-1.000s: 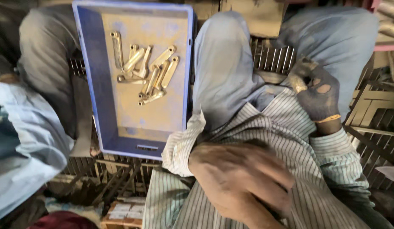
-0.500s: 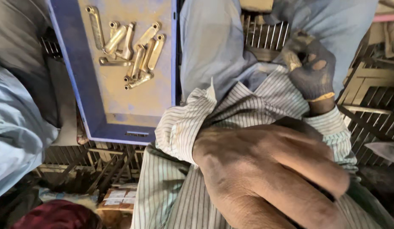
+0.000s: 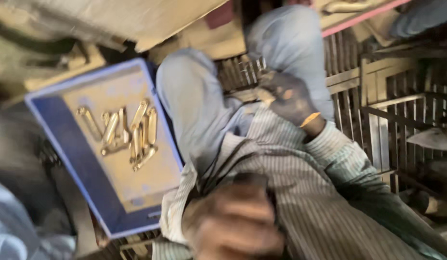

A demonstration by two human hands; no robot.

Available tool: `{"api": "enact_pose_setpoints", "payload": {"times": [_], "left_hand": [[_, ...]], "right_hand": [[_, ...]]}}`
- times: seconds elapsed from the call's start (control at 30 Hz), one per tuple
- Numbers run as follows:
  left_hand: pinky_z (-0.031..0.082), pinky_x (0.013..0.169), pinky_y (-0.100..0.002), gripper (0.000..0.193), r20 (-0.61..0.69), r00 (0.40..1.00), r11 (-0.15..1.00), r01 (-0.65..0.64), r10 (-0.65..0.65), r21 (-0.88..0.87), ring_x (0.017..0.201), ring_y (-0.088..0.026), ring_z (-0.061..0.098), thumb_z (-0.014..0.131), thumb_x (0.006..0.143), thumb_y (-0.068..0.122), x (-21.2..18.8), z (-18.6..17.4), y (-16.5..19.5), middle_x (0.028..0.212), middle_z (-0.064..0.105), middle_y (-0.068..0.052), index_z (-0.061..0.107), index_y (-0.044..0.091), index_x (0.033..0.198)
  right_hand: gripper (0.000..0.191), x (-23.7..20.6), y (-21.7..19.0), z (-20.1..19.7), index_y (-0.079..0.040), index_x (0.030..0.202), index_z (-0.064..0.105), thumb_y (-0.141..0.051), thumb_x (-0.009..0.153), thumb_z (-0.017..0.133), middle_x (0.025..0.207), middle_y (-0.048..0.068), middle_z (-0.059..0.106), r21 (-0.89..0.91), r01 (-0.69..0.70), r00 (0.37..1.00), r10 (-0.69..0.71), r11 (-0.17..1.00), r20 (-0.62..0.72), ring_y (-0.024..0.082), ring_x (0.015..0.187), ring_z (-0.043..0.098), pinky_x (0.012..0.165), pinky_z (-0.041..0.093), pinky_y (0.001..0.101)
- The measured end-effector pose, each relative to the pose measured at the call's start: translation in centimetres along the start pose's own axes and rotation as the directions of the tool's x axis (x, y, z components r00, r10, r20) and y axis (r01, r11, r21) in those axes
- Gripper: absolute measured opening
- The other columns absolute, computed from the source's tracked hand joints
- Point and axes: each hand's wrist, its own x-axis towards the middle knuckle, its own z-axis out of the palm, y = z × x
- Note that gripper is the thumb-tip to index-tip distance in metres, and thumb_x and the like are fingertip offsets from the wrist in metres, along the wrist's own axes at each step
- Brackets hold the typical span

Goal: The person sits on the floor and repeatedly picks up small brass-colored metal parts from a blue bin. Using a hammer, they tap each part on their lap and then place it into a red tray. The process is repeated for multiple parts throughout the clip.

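I see the left hand (image 3: 235,226) low in the head view, close to the camera and heavily blurred. It lies against the striped shirt (image 3: 305,192), fingers curled; I cannot tell whether its grip is clenched on anything.

The right hand (image 3: 286,98) is dark and soiled and wears a yellow band at the wrist. It sits between the two grey-trousered knees (image 3: 194,101), just above the shirt cuff. Its fingers are closed around a small metal part (image 3: 265,92), of which only a pale edge shows.

A blue tray (image 3: 64,144) lies beside the left knee, tilted in the view. A cluster of brass-coloured metal pieces (image 3: 127,132) lies near its upper middle, touching and overlapping one another. Metal racks (image 3: 377,110) stand beyond the right hand, well apart from the tray.
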Motion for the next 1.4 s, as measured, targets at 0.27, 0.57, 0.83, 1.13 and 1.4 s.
{"api": "enact_pose_setpoints", "payload": {"times": [0.27, 0.57, 0.83, 1.13, 1.4], "left_hand": [[0.053, 0.072, -0.039, 0.015, 0.061, 0.983, 0.984, 0.172, -0.175, 0.046, 0.082, -0.028, 0.065, 0.071, 0.096, 0.013, 0.5, -1.8, 0.7, 0.094, 0.069, -0.013, 0.072, -0.002, 0.099], [0.051, 0.071, -0.035, 0.016, -0.851, 0.420, 0.025, 0.900, -0.314, 0.435, 0.075, -0.024, 0.064, 0.073, 0.092, 0.012, -6.2, -4.2, 2.1, 0.088, 0.070, -0.012, 0.075, -0.002, 0.100], [0.048, 0.092, -0.046, 0.043, -0.942, 0.297, -0.413, 0.847, -0.157, 0.336, 0.104, -0.038, 0.060, 0.076, 0.089, 0.027, -18.3, -4.2, -4.8, 0.109, 0.064, -0.021, 0.065, -0.001, 0.121], [0.047, 0.097, -0.049, 0.064, -0.971, 0.217, -0.472, 0.848, -0.101, 0.239, 0.117, -0.044, 0.055, 0.077, 0.087, 0.034, -17.2, -6.6, -6.9, 0.126, 0.053, -0.029, 0.057, 0.002, 0.139], [0.046, 0.103, -0.048, 0.054, -0.969, 0.165, -0.416, 0.880, -0.184, 0.229, 0.120, -0.041, 0.057, 0.071, 0.092, 0.029, -16.9, -6.4, -6.1, 0.129, 0.058, -0.025, 0.060, 0.008, 0.140]], "right_hand": [[0.028, -0.2, 2.1, 0.3, -0.006, 0.109, 0.075, -0.016, 0.085, 0.082, 0.114, 0.012, 0.076, -0.175, -0.035, 0.997, 0.047, 0.984, 0.064, 0.028, 0.093, 0.071, 0.080, 0.056, 0.0370], [0.028, 1.3, 3.9, -3.3, 0.000, 0.126, 0.066, -0.011, 0.101, 0.065, 0.111, 0.011, 0.073, 0.805, -0.245, 0.916, 0.401, 0.540, 0.010, 0.020, 0.095, 0.071, 0.080, 0.060, 0.0331], [0.031, 13.5, 19.7, -6.1, -0.004, 0.123, 0.064, -0.019, 0.097, 0.071, 0.112, 0.013, 0.072, 0.650, -0.215, 0.715, 0.571, 0.729, -0.404, 0.027, 0.098, 0.068, 0.078, 0.057, 0.0366], [0.048, 27.7, 31.3, -3.3, -0.003, 0.109, 0.069, -0.041, 0.083, 0.084, 0.108, 0.022, 0.067, -0.283, -0.536, 0.838, 0.462, 0.796, -0.289, 0.043, 0.106, 0.057, 0.090, 0.047, 0.0499], [0.026, 26.1, 31.3, -7.1, -0.011, 0.099, 0.073, -0.037, 0.092, 0.077, 0.081, 0.006, 0.062, 0.678, -0.504, 0.725, 0.688, 0.535, -0.004, 0.024, 0.075, 0.057, 0.069, 0.045, 0.0417]]}}
